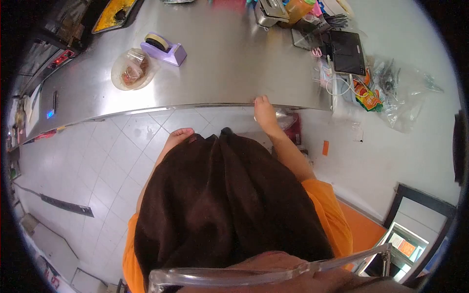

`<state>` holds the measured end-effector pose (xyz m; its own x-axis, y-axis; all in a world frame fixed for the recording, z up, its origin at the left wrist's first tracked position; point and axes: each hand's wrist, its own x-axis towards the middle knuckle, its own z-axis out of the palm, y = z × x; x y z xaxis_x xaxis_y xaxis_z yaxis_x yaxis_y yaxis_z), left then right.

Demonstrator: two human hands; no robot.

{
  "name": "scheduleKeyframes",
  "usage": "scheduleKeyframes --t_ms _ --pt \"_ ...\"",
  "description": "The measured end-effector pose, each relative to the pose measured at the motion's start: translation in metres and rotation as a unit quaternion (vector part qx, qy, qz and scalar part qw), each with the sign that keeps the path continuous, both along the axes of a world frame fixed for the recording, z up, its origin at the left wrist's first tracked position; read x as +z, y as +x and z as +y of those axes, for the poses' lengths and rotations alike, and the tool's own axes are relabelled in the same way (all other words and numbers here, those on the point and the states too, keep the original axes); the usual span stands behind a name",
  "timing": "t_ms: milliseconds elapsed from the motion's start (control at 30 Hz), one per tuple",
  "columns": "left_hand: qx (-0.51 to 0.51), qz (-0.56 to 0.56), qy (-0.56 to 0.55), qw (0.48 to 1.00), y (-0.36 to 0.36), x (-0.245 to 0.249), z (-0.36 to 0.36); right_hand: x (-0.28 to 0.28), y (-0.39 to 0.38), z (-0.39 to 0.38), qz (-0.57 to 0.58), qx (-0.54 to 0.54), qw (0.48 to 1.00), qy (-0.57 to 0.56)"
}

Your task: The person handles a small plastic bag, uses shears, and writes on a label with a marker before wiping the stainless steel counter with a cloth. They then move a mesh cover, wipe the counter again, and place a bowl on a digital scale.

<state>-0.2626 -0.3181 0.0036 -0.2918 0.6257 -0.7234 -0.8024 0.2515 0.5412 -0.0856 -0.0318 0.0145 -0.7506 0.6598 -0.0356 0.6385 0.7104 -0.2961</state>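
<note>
A dark brown apron [215,195] spreads over my front, with orange sleeves showing on both sides. My left hand [181,136] is closed at the apron's upper left edge, over the tiled floor. At the front edge of the steel table [210,73], my right hand [264,110] is closed too, its fingers curled inward and hiding whatever lies in them. Ahead of my left hand stand a purple tape dispenser [171,52] and a round clear-lidded food container [131,73] with a plastic packet on top.
Beyond my right hand, a tablet [347,52], a white cable [337,87] and clear plastic bags [405,97] line the wall side. A steel container [270,12] and an orange bottle [296,10] stand at the back. A yellow-filled tray [113,15] lies far left.
</note>
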Motion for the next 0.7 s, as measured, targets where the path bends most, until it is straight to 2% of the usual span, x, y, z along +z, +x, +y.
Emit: scheduleKeyframes --t_ms 100,300,400,533,700 --pt "-0.001 0.001 -0.008 1.0 -0.001 0.002 0.001 -0.005 0.007 0.008 0.056 0.07 0.995 -0.035" --pt "-0.015 -0.009 0.003 1.0 -0.004 0.019 0.006 -0.001 0.017 0.003 0.144 0.093 0.982 -0.082" --pt "-0.023 0.007 -0.01 1.0 -0.004 0.01 0.005 -0.011 0.025 0.001 0.143 0.081 0.983 -0.085" --pt "-0.055 0.015 -0.031 0.998 -0.004 0.005 0.003 -0.035 0.032 -0.011 0.234 0.021 0.971 -0.05" --pt "-0.028 -0.015 -0.027 0.999 -0.013 -0.018 -0.016 -0.059 0.031 -0.019 0.329 -0.028 0.942 -0.064"
